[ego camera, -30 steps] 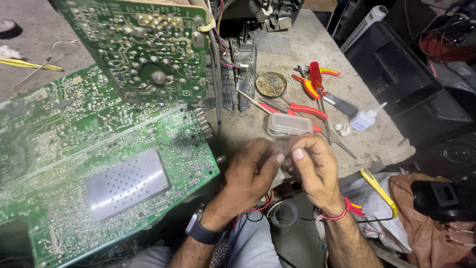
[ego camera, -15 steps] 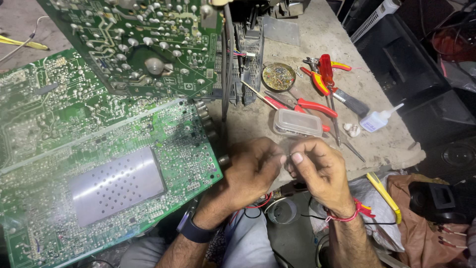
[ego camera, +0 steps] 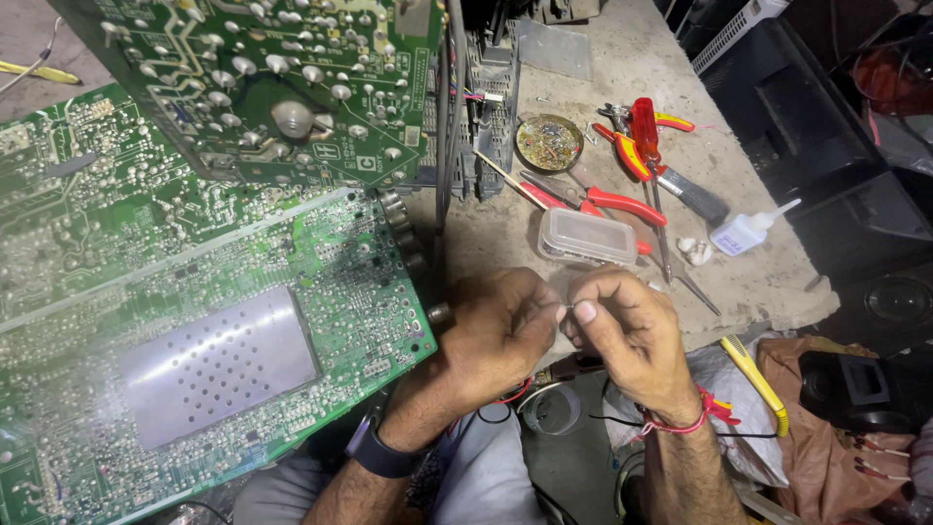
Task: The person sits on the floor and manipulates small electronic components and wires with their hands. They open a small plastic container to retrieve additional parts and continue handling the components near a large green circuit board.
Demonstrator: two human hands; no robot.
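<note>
Pinching something too small to identify, your left hand (ego camera: 501,331) and right hand (ego camera: 622,326) meet fingertip-to-fingertip just below the clear plastic box (ego camera: 587,236); steady, fine handling seems needed next.

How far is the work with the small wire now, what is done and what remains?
Done: the green circuit boards lie solder side up, tools out. In hand: the left hand and right hand pinch a thin wire between fingertips. Left: the wire joins no board yet; the red pliers lie unused on the bench.
</note>
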